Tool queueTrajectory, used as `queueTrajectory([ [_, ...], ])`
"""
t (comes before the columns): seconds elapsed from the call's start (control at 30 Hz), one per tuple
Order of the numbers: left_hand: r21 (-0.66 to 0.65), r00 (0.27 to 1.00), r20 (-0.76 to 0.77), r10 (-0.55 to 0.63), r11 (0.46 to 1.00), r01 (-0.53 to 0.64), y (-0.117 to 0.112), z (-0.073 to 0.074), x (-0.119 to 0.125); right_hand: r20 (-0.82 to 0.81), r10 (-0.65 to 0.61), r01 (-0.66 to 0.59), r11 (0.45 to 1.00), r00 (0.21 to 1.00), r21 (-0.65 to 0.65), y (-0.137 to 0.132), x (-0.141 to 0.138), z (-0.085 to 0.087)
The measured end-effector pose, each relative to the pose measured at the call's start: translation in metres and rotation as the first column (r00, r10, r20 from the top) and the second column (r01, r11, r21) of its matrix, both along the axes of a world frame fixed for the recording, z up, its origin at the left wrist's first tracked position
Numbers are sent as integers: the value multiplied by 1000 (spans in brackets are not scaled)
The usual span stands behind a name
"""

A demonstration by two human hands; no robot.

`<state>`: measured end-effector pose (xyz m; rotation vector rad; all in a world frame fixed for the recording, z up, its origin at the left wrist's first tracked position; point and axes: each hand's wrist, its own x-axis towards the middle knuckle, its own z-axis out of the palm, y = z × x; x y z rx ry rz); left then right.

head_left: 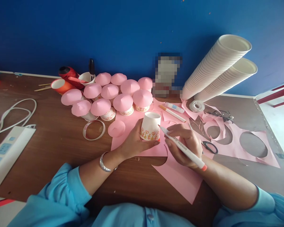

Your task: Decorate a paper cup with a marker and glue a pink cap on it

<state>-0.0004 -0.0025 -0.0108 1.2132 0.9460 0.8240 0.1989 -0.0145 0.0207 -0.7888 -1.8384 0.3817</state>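
My left hand (132,143) is closed around a small white paper cup (150,126) with orange flower drawings along its lower band. The cup stands upside down on pink paper (177,176). My right hand (183,143) grips a white marker with an orange end (183,148); its tip touches the cup's right side. Behind them stands a cluster of several cups topped with pink paper cones (123,102). A loose pink cone (116,128) and a cut paper ring (94,130) lie to the left.
Two leaning stacks of white paper cups (217,67) rest against the blue wall at right. Scissors (210,147), a tape roll (197,106), a glue tube (174,107), another pen (172,113) and cut pink sheets (253,145) lie nearby. A white power strip (8,151) sits left.
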Motion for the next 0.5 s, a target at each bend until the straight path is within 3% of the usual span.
queueTrajectory([
  [0.17, 94, 996, -90, 20, 996, -12, -1, 2, 2, 124, 0, -24, 981, 992, 193, 1, -4, 5],
  [0.3, 161, 988, -149, 38, 987, -13, -3, 4, 3, 141, -72, 39, 974, 987, 223, 2, -5, 2],
  [0.5, 160, 989, -143, 30, 987, -7, -4, 1, 3, 169, -100, 58, 971, 981, 234, 2, -6, 2],
])
